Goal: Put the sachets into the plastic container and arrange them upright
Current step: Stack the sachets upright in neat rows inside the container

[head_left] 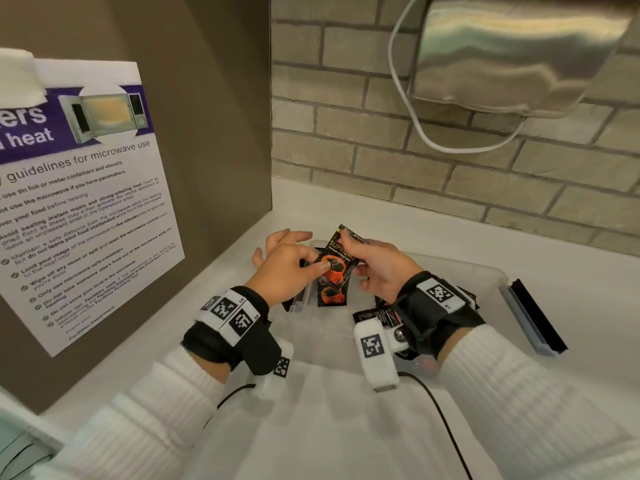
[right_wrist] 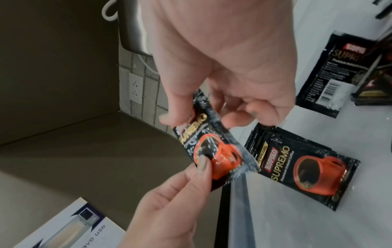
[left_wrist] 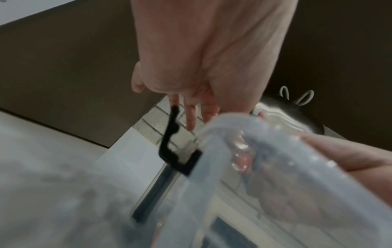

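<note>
A black coffee sachet (head_left: pixel 337 258) with an orange cup print is held over the left end of the clear plastic container (head_left: pixel 485 268). My left hand (head_left: pixel 320 263) pinches its lower half between thumb and forefinger, its other fingers spread. My right hand (head_left: pixel 349 244) pinches the sachet's top edge. The right wrist view shows the same sachet (right_wrist: pixel 212 147) tilted between both hands. A second sachet (head_left: pixel 330 294) sits below it in the container. More sachets (right_wrist: pixel 297 167) lie flat on the container floor, one back-side up (right_wrist: pixel 326 73). In the left wrist view only the blurred container rim (left_wrist: pixel 222 151) shows.
The container's grey and black latch (head_left: pixel 533 317) hangs open at its right end. A brown panel with a microwave notice (head_left: pixel 86 188) stands close on the left. A steel appliance (head_left: pixel 512 53) with a white cable (head_left: pixel 415 109) hangs above the brick wall. White counter (head_left: pixel 588 289) lies to the right.
</note>
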A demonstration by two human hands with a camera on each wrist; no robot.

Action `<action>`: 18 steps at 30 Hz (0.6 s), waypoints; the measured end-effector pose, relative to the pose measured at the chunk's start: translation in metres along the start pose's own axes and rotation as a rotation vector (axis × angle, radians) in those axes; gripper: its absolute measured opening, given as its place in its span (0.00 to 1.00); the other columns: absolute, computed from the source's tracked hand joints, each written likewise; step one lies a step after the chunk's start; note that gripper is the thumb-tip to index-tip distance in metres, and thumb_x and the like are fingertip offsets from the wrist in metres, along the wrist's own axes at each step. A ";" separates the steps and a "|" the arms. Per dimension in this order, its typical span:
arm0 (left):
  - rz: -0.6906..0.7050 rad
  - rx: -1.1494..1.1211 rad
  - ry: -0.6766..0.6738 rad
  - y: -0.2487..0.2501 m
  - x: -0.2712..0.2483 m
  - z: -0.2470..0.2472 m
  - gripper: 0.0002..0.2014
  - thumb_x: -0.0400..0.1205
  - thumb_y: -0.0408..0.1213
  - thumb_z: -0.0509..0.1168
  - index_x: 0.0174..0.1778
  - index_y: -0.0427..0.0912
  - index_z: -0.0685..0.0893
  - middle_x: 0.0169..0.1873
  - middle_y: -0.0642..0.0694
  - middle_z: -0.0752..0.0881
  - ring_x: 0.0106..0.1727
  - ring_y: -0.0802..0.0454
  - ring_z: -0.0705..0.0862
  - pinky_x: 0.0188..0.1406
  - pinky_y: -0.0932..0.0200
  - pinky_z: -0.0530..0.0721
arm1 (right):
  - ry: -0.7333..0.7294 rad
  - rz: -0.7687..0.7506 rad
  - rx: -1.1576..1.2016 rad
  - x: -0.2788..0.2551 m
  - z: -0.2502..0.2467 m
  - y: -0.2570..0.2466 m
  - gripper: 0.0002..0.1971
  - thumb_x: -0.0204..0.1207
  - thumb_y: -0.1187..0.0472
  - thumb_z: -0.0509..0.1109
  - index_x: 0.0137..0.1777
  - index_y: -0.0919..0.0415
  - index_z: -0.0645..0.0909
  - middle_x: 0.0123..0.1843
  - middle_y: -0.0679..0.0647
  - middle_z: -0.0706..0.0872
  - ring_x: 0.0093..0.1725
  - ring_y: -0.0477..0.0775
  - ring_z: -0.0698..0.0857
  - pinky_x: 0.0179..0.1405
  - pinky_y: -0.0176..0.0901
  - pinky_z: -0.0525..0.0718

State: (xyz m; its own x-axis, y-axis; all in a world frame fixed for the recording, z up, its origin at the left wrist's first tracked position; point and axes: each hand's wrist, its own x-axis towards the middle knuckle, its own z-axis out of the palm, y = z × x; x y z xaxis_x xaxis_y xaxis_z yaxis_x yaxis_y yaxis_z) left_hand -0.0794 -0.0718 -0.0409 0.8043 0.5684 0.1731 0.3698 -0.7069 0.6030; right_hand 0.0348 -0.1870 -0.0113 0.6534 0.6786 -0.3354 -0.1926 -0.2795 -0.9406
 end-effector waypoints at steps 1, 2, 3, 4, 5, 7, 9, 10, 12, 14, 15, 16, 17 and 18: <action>-0.012 -0.007 0.007 -0.002 0.000 0.001 0.11 0.80 0.51 0.65 0.40 0.49 0.87 0.75 0.59 0.68 0.79 0.53 0.51 0.76 0.37 0.45 | -0.011 -0.001 0.023 0.001 0.000 0.002 0.16 0.71 0.45 0.73 0.48 0.57 0.79 0.40 0.51 0.82 0.30 0.45 0.73 0.25 0.37 0.68; -0.023 -0.014 0.014 -0.004 0.000 0.002 0.10 0.80 0.51 0.64 0.39 0.50 0.86 0.75 0.58 0.68 0.79 0.53 0.52 0.76 0.38 0.47 | -0.007 -0.012 0.024 0.001 0.000 0.003 0.14 0.72 0.47 0.73 0.44 0.58 0.79 0.38 0.52 0.82 0.28 0.45 0.72 0.24 0.36 0.67; -0.031 -0.021 0.019 -0.004 0.000 0.003 0.10 0.80 0.51 0.64 0.40 0.51 0.85 0.75 0.57 0.68 0.79 0.53 0.52 0.76 0.38 0.48 | 0.004 -0.017 0.012 0.001 0.001 0.003 0.12 0.73 0.51 0.73 0.41 0.59 0.78 0.37 0.53 0.82 0.28 0.46 0.72 0.24 0.36 0.67; -0.038 -0.030 0.019 -0.006 0.000 0.004 0.09 0.80 0.51 0.64 0.42 0.52 0.84 0.75 0.56 0.68 0.79 0.52 0.53 0.76 0.39 0.49 | 0.026 -0.017 0.008 0.003 0.002 0.003 0.10 0.75 0.56 0.73 0.40 0.60 0.77 0.36 0.54 0.81 0.28 0.46 0.73 0.25 0.36 0.69; -0.043 -0.041 0.011 -0.006 -0.001 0.004 0.08 0.80 0.52 0.64 0.47 0.53 0.84 0.76 0.55 0.67 0.79 0.51 0.54 0.76 0.39 0.51 | 0.048 -0.007 0.018 0.006 0.002 0.004 0.07 0.76 0.62 0.71 0.40 0.62 0.76 0.37 0.56 0.81 0.28 0.47 0.75 0.26 0.36 0.72; -0.050 -0.092 -0.021 -0.007 -0.001 0.004 0.15 0.81 0.51 0.63 0.62 0.54 0.79 0.77 0.50 0.64 0.79 0.49 0.54 0.76 0.43 0.55 | 0.096 0.030 0.018 0.012 0.002 0.005 0.03 0.79 0.69 0.65 0.52 0.66 0.77 0.41 0.59 0.81 0.31 0.48 0.79 0.27 0.34 0.79; -0.085 -0.209 -0.026 -0.008 -0.001 0.004 0.20 0.83 0.49 0.59 0.71 0.50 0.71 0.77 0.46 0.64 0.79 0.47 0.56 0.75 0.49 0.58 | 0.124 0.047 -0.042 0.021 -0.002 0.010 0.15 0.80 0.74 0.60 0.65 0.70 0.74 0.47 0.59 0.79 0.35 0.48 0.80 0.32 0.35 0.83; -0.117 -0.265 -0.027 -0.008 -0.002 0.004 0.22 0.85 0.49 0.56 0.74 0.48 0.68 0.76 0.45 0.65 0.78 0.47 0.57 0.75 0.52 0.60 | 0.122 0.070 -0.037 0.025 -0.003 0.013 0.18 0.79 0.75 0.59 0.69 0.72 0.72 0.49 0.59 0.79 0.37 0.49 0.80 0.35 0.37 0.84; -0.158 -0.315 -0.053 -0.012 -0.002 0.009 0.24 0.85 0.48 0.55 0.76 0.46 0.64 0.74 0.43 0.67 0.77 0.46 0.61 0.75 0.50 0.65 | 0.145 0.150 -0.086 0.029 0.001 0.017 0.19 0.81 0.73 0.58 0.71 0.73 0.70 0.55 0.60 0.81 0.44 0.52 0.82 0.45 0.39 0.86; -0.172 -0.323 -0.109 -0.015 -0.004 0.015 0.25 0.85 0.47 0.57 0.78 0.45 0.61 0.73 0.42 0.68 0.75 0.44 0.64 0.74 0.44 0.69 | 0.259 0.225 -0.399 0.017 0.009 0.019 0.19 0.85 0.62 0.55 0.73 0.70 0.69 0.66 0.61 0.79 0.60 0.58 0.81 0.61 0.43 0.79; -0.173 -0.340 -0.126 -0.016 -0.005 0.018 0.26 0.85 0.47 0.57 0.78 0.45 0.61 0.73 0.41 0.68 0.75 0.44 0.65 0.72 0.43 0.70 | 0.211 0.133 -0.765 0.014 0.013 0.024 0.21 0.86 0.57 0.54 0.73 0.68 0.68 0.69 0.61 0.78 0.66 0.60 0.78 0.65 0.43 0.75; -0.174 -0.364 -0.132 -0.017 -0.005 0.019 0.26 0.85 0.46 0.58 0.77 0.46 0.61 0.72 0.41 0.69 0.74 0.44 0.66 0.71 0.41 0.72 | 0.185 0.106 -0.893 0.012 0.017 0.025 0.22 0.86 0.55 0.53 0.74 0.67 0.68 0.70 0.60 0.77 0.69 0.60 0.76 0.67 0.43 0.72; -0.171 -0.385 -0.130 -0.019 -0.005 0.020 0.26 0.84 0.46 0.58 0.77 0.47 0.61 0.72 0.41 0.70 0.73 0.44 0.67 0.70 0.41 0.73 | 0.190 0.115 -0.857 0.014 0.020 0.026 0.22 0.86 0.54 0.53 0.74 0.66 0.69 0.71 0.60 0.77 0.70 0.60 0.75 0.67 0.41 0.72; -0.169 -0.397 -0.130 -0.020 -0.004 0.020 0.26 0.84 0.46 0.59 0.77 0.47 0.61 0.71 0.41 0.71 0.73 0.44 0.68 0.70 0.41 0.74 | 0.218 0.098 -0.738 0.018 0.020 0.027 0.21 0.86 0.54 0.52 0.73 0.65 0.69 0.71 0.60 0.77 0.70 0.59 0.75 0.64 0.38 0.73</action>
State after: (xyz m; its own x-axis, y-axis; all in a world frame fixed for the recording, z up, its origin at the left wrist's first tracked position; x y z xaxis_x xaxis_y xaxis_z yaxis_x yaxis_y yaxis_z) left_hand -0.0806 -0.0684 -0.0693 0.8091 0.5865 -0.0372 0.3141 -0.3781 0.8708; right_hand 0.0272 -0.1688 -0.0442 0.8025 0.4998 -0.3258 0.2308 -0.7637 -0.6030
